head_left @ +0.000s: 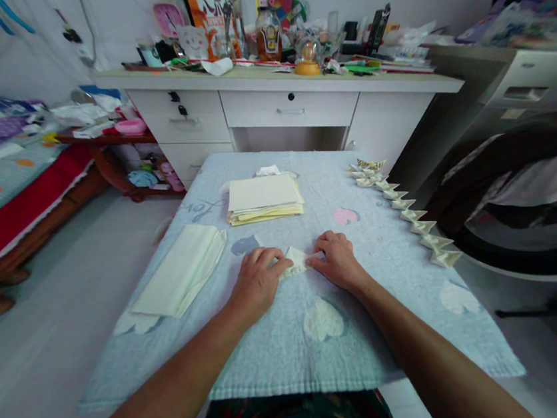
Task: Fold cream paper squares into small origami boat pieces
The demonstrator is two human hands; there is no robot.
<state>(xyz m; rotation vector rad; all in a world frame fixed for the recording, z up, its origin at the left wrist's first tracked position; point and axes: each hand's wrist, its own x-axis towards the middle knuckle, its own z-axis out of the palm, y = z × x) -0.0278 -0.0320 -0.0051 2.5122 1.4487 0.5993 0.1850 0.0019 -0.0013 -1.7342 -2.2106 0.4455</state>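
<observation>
A small piece of folded paper (293, 261), pale cream with a pointed top, lies on the cloth-covered table between my hands. My left hand (260, 275) pinches its left side, thumb and fingers closed on the edge. On the other side, my right hand (335, 259) has its curled fingers and thumb on the right edge. Beyond them sits a stack of cream and yellow paper sheets (263, 194). Left of my left hand lies a pile of pale green-white sheets (179, 270). Along the table's right side runs a row of folded paper pieces (419, 226) with pointed tips.
A light blue cloth (276, 363) with heart shapes covers the table. Behind it stands a white desk (292, 107) crowded with jars, bags and papers. A bed (13, 179) is at the left, and a front-loading washing machine (507, 96) stands close on the right.
</observation>
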